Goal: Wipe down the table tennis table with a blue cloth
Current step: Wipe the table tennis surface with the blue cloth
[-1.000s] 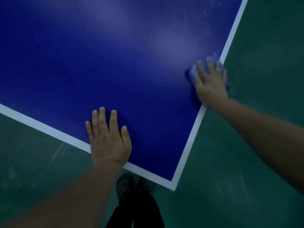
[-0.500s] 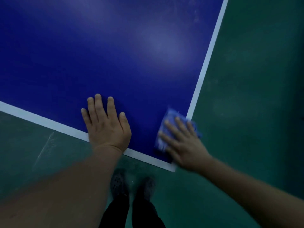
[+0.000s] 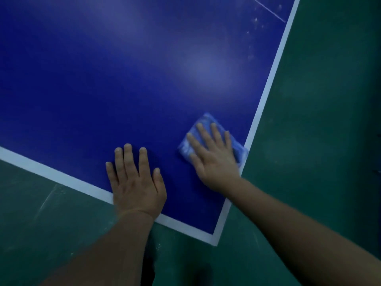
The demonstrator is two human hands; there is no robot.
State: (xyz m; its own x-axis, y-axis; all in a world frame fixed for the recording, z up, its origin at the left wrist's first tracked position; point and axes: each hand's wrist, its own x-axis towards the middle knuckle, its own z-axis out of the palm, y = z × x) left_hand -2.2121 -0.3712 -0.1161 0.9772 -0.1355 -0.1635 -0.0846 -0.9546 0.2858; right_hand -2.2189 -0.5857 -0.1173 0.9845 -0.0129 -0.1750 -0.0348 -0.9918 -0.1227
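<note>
Table (image 3: 123, 79): deep blue top w/ a white border stripe (image 3: 266, 96) along its edges; one corner points toward the camera at lower centre. Soft light patches glare on the surface.
Cloth (image 3: 208, 120): blue, folded to a small pad, lying flat on the table top just inside the right-hand edge, near the corner; its outer corner touches the white stripe. Pale smears show on the cloth's left part.
Right hand (image 3: 214, 159): palm down on the cloth, fingers straight and slightly spread – pressing it flat, not pinching or curling round it. Fingertips reach close to the cloth's far edge; wrist crosses the white stripe; forearm runs off to the lower right.
Left hand (image 3: 136, 182): flat on the bare table top, palm down, fingers straight and a little apart, thumb out to the right. Heel of the hand sits over the near border stripe; forearm runs down to the lower left. Near the right hand, not touching it or the cloth.
Marks (image 3: 255, 21): pale specks and a thin light streak on the top, upper right, close to the right stripe – well apart from the cloth.
Floor (image 3: 319, 120): dark green, w/ faint whitish scuffs at lower left.
Below the corner: dark shapes at bottom centre, too dim to identify.
</note>
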